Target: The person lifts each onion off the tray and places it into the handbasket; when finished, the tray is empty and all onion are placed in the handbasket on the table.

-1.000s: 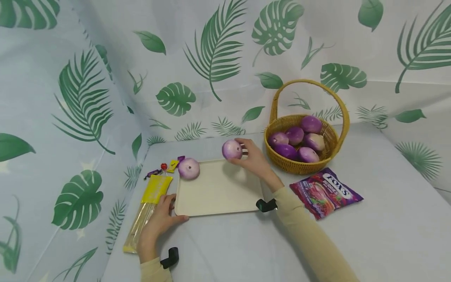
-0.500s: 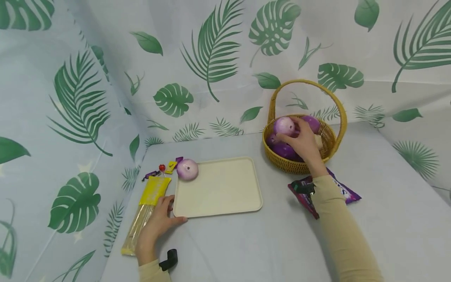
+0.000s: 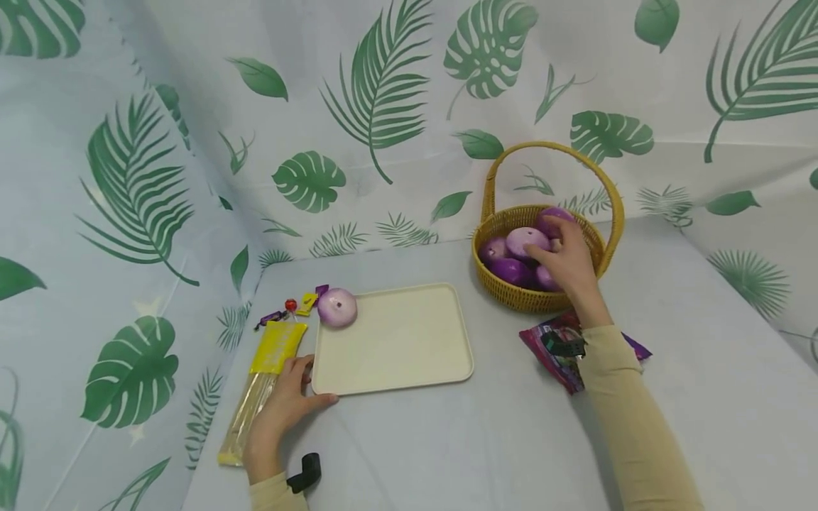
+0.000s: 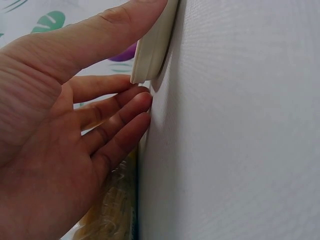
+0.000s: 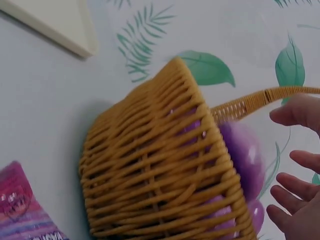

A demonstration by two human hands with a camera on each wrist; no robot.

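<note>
While under r. hand, onion round, axis unclear.

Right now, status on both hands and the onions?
Left hand open, steadying tray corner. Right hand open over onions in basket, no grip. One onion on tray. Nothing blocking.
</note>
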